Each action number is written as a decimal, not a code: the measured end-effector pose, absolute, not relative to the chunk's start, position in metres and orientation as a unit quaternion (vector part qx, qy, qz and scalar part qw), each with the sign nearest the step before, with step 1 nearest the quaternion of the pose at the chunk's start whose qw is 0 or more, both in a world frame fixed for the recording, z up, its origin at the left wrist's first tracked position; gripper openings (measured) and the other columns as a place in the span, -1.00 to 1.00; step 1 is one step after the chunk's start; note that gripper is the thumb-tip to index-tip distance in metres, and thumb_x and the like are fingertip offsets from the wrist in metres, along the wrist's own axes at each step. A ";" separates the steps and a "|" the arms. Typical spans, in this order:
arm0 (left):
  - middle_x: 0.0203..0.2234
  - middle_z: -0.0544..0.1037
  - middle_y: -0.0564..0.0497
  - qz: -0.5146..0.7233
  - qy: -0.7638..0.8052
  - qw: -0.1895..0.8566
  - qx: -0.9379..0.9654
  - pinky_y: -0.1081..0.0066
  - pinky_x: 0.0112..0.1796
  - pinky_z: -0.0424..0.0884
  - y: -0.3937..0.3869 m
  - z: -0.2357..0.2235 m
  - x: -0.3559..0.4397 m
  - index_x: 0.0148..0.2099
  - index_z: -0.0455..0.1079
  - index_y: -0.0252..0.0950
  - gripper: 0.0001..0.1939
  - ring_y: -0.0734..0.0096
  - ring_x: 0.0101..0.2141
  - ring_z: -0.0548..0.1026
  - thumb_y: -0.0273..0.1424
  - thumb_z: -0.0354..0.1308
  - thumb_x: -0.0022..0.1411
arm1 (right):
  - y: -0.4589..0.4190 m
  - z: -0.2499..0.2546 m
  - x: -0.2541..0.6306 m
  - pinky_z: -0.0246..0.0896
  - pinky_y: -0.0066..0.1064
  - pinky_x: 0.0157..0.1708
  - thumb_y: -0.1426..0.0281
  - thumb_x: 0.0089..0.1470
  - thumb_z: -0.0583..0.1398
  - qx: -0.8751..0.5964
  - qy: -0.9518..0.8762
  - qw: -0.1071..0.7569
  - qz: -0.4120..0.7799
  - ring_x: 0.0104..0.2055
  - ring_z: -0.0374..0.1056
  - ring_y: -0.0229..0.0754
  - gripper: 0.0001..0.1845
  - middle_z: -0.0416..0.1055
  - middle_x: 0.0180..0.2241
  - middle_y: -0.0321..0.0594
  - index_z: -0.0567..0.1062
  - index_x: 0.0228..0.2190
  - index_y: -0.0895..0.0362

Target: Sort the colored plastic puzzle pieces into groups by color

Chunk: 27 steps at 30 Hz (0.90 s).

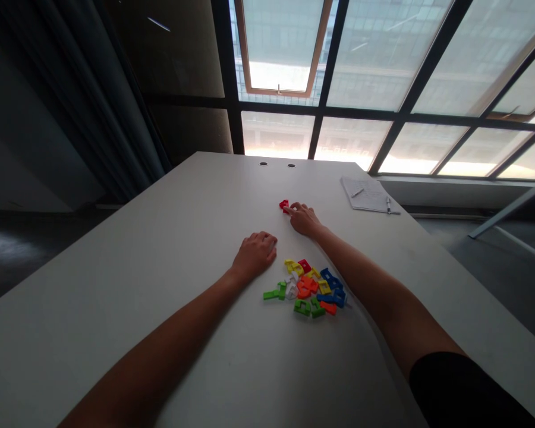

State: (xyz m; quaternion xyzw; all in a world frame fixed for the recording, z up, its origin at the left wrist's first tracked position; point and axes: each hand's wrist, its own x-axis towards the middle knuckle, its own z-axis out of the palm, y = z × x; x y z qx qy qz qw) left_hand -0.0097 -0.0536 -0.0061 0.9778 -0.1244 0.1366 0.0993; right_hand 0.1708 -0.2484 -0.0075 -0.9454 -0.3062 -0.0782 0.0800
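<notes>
My right hand (305,220) reaches farther across the white table (182,226), its fingertips on a small red plastic piece (283,204). Thumb and forefinger seem closed on its near side; the other fingers are curled. My left hand (255,251) rests palm down on the tabletop, holding nothing, with its fingers lying loosely on the surface. Between my forearms lies a loose pile of plastic pieces with notches and slots: orange pieces (307,286), blue pieces (332,278), green pieces (302,307), yellow pieces (293,266), white pieces (291,290) and another red piece (304,265).
Toward the table's right edge lie sheets of paper (370,199) with a pen (357,192) and a second pen (388,205). Two round cable holes (263,163) sit near the far edge. Beyond stand large windows (280,53) and a dark curtain (93,89).
</notes>
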 end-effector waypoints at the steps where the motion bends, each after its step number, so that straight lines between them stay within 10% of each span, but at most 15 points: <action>1: 0.08 0.58 -0.12 0.137 -0.124 0.099 0.978 0.10 0.05 0.44 -0.054 -0.006 -0.010 0.12 0.50 -0.14 -0.71 0.07 0.07 0.50 -0.32 0.11 0.41 | -0.248 -0.008 0.171 0.25 0.11 0.16 0.40 0.36 0.02 -0.945 -0.306 0.080 -0.080 0.23 0.29 0.21 -0.32 0.31 0.33 0.00 0.25 0.44 -0.14; 14: 0.11 0.57 -0.11 0.131 -0.130 0.104 0.977 0.10 0.09 0.43 -0.052 -0.007 -0.009 0.15 0.49 -0.16 -0.69 0.09 0.08 0.50 -0.30 0.09 0.44 | -0.282 -0.027 0.135 0.23 -0.07 0.27 0.45 0.30 0.12 -0.931 -0.291 0.178 -0.131 0.23 0.34 0.10 -0.42 0.43 0.24 0.04 0.41 0.32 0.15; 27: 0.12 0.58 -0.11 0.139 -0.134 0.106 0.976 0.13 0.10 0.44 -0.051 -0.013 -0.008 0.17 0.50 -0.17 -0.67 0.11 0.10 0.50 -0.32 0.09 0.45 | -0.349 -0.029 0.054 0.39 -0.11 0.10 0.49 0.25 0.16 -0.771 -0.449 0.446 -0.071 0.00 0.51 -0.03 -0.67 0.67 -0.15 -0.17 0.73 -0.17 -0.01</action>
